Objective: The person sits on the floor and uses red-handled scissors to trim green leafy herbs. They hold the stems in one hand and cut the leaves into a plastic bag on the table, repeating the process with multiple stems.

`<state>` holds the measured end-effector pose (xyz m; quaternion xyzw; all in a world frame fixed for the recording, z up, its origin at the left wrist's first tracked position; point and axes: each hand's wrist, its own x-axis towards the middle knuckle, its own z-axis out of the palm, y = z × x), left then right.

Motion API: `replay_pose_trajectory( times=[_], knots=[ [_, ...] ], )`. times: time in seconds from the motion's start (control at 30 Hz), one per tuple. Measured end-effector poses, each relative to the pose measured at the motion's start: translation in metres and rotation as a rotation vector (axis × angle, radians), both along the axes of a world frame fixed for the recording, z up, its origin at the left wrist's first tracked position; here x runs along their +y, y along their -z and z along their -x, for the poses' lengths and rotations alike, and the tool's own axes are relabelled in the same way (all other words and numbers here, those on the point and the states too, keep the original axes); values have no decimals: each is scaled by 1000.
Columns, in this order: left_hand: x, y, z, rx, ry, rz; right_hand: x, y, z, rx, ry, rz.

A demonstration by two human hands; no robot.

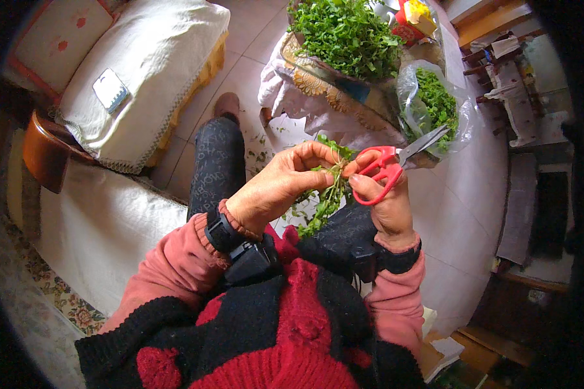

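Note:
My left hand (284, 174) pinches a small bunch of leafy green stems (333, 192) over my lap, its leaves hanging below the fingers. Close against it, my right hand (384, 198) has its fingers through the handles of red-handled scissors (387, 172). The metal blades point up and away to the right, apart from the stems. The right thumb and fingertip are near the stems; whether they touch them is hard to tell. Beyond my hands, a big heap of the same kind of greens (350, 35) lies on a low table, and a clear plastic bag (464, 107) holds more.
The low table has a patterned cloth (328, 87). A red and yellow package (415, 19) stands behind the heap. To the left is a sofa with a white cover (149, 58) and a phone-like white device (111, 90). Leaf scraps (259, 155) lie on the tiled floor.

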<state>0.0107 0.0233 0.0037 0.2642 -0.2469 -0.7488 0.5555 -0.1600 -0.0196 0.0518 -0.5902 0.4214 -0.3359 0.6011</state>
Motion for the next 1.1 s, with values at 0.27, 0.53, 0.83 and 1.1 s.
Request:
replay_pose_trajectory(
  times=[0.27, 0.53, 0.83, 1.1],
  knots=[
    [-7, 5, -3, 70, 13, -48, -5, 7, 18, 411, -81, 278],
    [-9, 4, -6, 92, 9, -114, 13, 5, 31, 986, -165, 795],
    [-7, -3, -6, -48, 49, -120, 18, 9, 33, 1011, -147, 819],
    [-6, 3, -5, -167, 14, -77, 28, 14, 35, 1054, -162, 776]
  ],
)
